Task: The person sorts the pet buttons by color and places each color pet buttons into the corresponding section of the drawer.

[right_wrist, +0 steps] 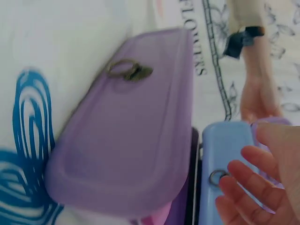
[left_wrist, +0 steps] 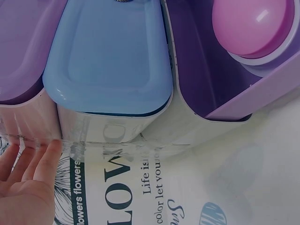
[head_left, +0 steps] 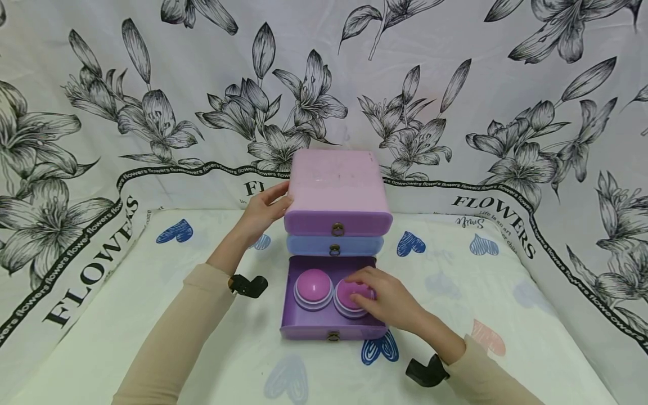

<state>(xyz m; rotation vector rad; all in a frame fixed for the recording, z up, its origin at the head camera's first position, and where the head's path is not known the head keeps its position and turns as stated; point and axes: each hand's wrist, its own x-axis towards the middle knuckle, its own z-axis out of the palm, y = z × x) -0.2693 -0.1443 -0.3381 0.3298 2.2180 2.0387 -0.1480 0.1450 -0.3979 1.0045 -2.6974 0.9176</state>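
A small chest with a pale pink top stands on the cloth, its lowest purple drawer pulled out. Two round white containers with domed pink tops lie side by side in it, a left one and a right one. My right hand is over the right container, thumb and fingers apart and loosely bent above its dome, covering part of it. Against the chest's left side wall, near the top, my left hand rests its extended fingertips.
Above the pulled-out drawer are a closed blue drawer and a closed purple drawer, each with a ring pull. White cloth with hearts lies beneath; a flower-printed curtain hangs close behind the chest.
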